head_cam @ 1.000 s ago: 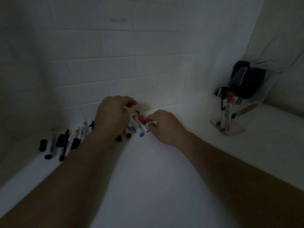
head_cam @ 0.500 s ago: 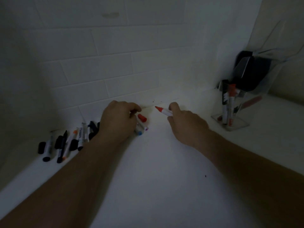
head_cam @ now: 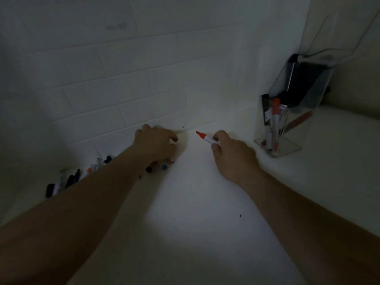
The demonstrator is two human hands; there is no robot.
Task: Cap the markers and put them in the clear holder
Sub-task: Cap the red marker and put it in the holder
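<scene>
I see a white tiled wall [head_cam: 127, 83] with staggered rectangular tiles behind the white countertop [head_cam: 195, 223]. A small dark speck [head_cam: 240, 215] sits on the countertop, well apart from the wall. In the right corner a large clear plastic container [head_cam: 304, 83] leans tilted, with a black object [head_cam: 308, 77] inside; I cannot identify it in the dim light.
</scene>
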